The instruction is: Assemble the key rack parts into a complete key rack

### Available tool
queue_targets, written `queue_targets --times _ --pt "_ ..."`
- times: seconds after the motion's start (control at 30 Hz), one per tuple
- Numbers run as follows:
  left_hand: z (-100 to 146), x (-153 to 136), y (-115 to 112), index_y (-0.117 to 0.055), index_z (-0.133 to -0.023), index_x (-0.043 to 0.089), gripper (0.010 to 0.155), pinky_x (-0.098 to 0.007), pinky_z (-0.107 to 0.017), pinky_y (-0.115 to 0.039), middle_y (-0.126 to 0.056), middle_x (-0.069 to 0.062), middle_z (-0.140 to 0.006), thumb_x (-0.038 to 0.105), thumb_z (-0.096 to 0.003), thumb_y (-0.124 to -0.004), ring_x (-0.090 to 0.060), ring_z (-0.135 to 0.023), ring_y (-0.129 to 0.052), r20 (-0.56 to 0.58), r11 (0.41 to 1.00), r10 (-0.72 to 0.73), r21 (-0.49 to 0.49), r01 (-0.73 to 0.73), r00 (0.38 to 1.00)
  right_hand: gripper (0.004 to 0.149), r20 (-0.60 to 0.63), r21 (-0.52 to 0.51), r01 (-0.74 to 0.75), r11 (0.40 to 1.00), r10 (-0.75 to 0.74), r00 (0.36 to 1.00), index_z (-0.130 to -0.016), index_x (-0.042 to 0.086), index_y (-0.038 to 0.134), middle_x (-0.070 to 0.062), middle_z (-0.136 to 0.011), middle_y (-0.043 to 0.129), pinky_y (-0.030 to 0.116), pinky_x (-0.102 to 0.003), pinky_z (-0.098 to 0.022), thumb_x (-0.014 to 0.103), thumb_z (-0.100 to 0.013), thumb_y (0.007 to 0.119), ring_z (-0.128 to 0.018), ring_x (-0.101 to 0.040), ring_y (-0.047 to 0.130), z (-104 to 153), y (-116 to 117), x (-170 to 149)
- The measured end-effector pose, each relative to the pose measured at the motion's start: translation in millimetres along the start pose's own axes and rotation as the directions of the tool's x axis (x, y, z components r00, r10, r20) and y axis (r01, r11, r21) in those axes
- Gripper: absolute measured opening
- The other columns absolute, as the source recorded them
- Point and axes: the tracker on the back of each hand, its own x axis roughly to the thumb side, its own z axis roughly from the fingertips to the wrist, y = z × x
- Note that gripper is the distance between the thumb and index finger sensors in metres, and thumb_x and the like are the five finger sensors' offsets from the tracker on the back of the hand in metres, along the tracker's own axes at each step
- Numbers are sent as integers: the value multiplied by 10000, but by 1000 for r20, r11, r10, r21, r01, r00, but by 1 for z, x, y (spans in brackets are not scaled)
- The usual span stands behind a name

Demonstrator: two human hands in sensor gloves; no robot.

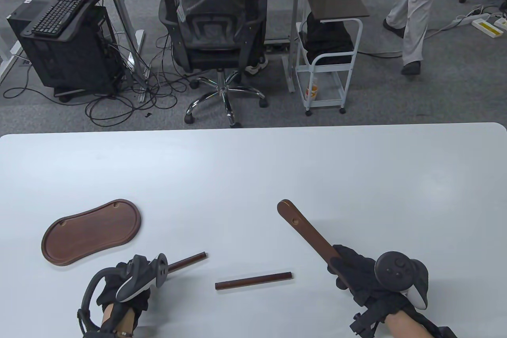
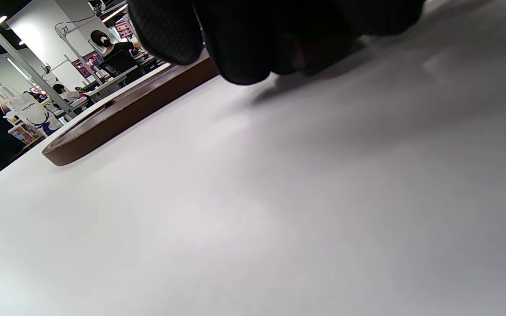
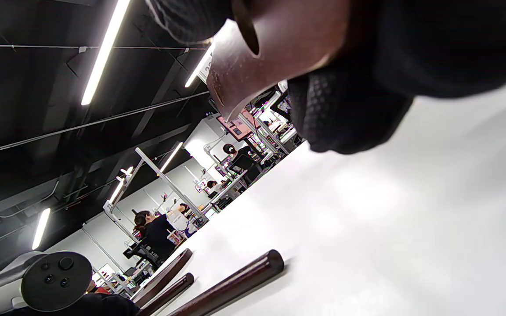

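A dark wooden oval tray base (image 1: 91,232) lies at the left of the white table (image 1: 253,171); its edge shows in the left wrist view (image 2: 125,116). My left hand (image 1: 122,286) is at the near end of a wooden rod (image 1: 188,261); its fingers are hidden under the tracker. A second wooden rod (image 1: 253,281) lies free between my hands and shows in the right wrist view (image 3: 231,285). My right hand (image 1: 356,274) grips the near end of a flat wooden bar (image 1: 305,231) with a hole, which points away to the left. The bar shows close up in the right wrist view (image 3: 275,48).
Beyond the table's far edge are an office chair (image 1: 216,37), a white cart (image 1: 328,56) and a computer tower (image 1: 67,48) on the floor. A person walks at the far right (image 1: 416,13).
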Motion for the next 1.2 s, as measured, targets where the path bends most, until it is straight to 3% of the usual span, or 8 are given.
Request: queue_targets --times 0.2,0.33,0.4,0.57,0.8,1.03,1.2 --pt "5 5 17 -587 -1028 288 522 -499 -699 -753 -826 3 -1037 414 -528 -666 -238 -944 -878 47 996 54 66 -57 997 612 -4 -7 6 1000 -6 1000 -938 -54 739 -231 -714 1002 912 -400 -143 420 -560 656 -338 -358 1051 -1 -1 0" --pt "14 13 40 -559 -1033 282 522 -505 -694 -756 -842 16 -1009 414 -536 -647 -228 -925 -890 102 984 84 151 -99 991 611 -4 -16 16 1000 -16 1000 -938 -54 739 -232 -712 1003 912 -399 -143 420 -561 656 -338 -356 1052 -1 -2 0" --pt "21 20 57 -552 -1034 291 522 -523 -692 -758 -845 33 -992 420 -536 -644 -215 -910 -896 154 961 93 246 -129 984 612 -11 -22 40 999 -40 999 -939 -55 738 -231 -713 1002 912 -399 -143 419 -560 656 -337 -357 1052 -1 -3 0" --pt "39 38 102 -544 -1037 296 523 -510 -661 -791 -849 41 -972 422 -539 -638 -209 -892 -899 238 921 110 341 -190 965 610 -16 -29 57 998 -57 998 -937 -55 739 -231 -712 1002 912 -400 -142 418 -561 656 -337 -357 1052 -1 -4 -1" --pt "49 69 147 -548 -1042 280 524 -479 -629 -816 -855 32 -955 417 -544 -637 -213 -858 -917 339 880 130 394 -266 932 612 -12 -48 60 997 -61 998 -939 -57 736 -232 -712 1001 912 -400 -142 418 -561 655 -337 -359 1051 -1 -7 -1" --pt "51 104 164 -548 -1042 278 523 -450 -600 -835 -858 27 -944 417 -546 -635 -196 -800 -944 432 864 139 387 -322 891 611 -27 -60 84 995 -85 996 -939 -60 734 -235 -713 999 913 -399 -142 416 -564 651 -336 -359 1051 -1 -8 -5" --pt "52 118 154 -552 -1040 260 524 -413 -566 -856 -868 22 -926 418 -546 -631 -156 -732 -971 469 848 155 389 -361 870 610 -30 -62 98 993 -100 995 -938 -60 735 -235 -712 999 914 -398 -141 416 -564 651 -336 -356 1052 0 -8 -5"
